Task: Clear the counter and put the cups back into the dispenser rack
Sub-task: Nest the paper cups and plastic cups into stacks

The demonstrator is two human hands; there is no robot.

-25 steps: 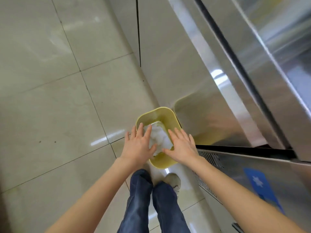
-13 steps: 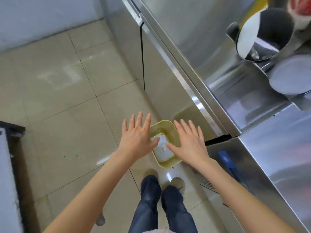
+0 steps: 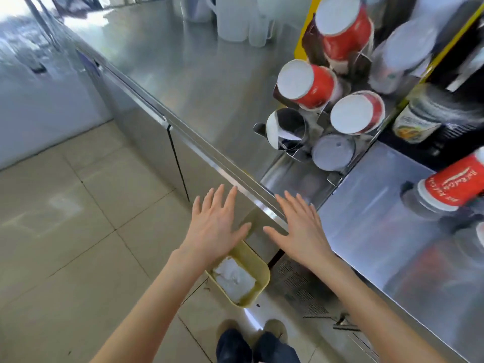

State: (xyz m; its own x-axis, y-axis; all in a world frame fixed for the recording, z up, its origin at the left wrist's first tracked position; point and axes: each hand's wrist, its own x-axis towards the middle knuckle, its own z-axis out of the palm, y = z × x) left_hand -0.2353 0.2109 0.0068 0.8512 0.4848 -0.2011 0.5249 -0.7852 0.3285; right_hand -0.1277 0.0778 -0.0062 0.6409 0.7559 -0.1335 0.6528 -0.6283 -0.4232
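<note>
My left hand (image 3: 216,227) and my right hand (image 3: 301,229) are both open with fingers spread, held in front of the steel counter's edge (image 3: 209,153) and above a yellow waste bin (image 3: 258,263) on the floor. White crumpled paper (image 3: 234,279) lies in the bin. On the counter at the right stands the dispenser rack (image 3: 322,119), with stacks of red cups (image 3: 306,86) pointing out of its tubes; one steel tube (image 3: 285,128) looks empty. A lone red cup (image 3: 453,183) lies tilted on the counter at the far right.
A jar (image 3: 416,121) stands beside the rack, and white pitchers (image 3: 235,19) stand at the counter's back. Steel cabinet doors (image 3: 146,142) run below the counter. A vent grille (image 3: 296,284) is under my right arm. My shoes (image 3: 251,328) show on the tiled floor.
The view has lifted from the bin and floor up to the counter and rack. Both hands have risen away from the bin, still open with nothing in them.
</note>
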